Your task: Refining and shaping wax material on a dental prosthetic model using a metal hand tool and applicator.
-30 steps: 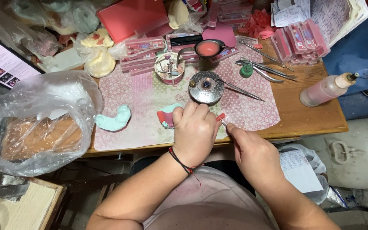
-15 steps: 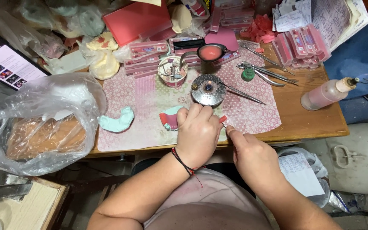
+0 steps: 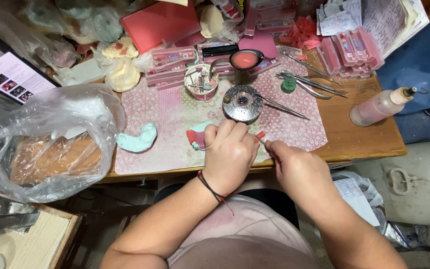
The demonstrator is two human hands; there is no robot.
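The left hand (image 3: 229, 152) is held knuckles-up at the near edge of the table (image 3: 362, 134), its fingers curled shut around a teal and red dental cast (image 3: 197, 138), which shows only at the hand's left side on the patterned mat (image 3: 170, 119). The right hand (image 3: 299, 167) is brought in close from the right, its fingers pinched on a thin tool with a red tip (image 3: 261, 135) that is pressed against the left hand. How the cast is shaped beneath the fingers cannot be made out. Just beyond the hands a small round burner (image 3: 243, 103) is seen with a flame. Far back, pink boxes (image 3: 170, 60) are piled, and a clear plastic bag (image 3: 51, 139) is seen at the left.
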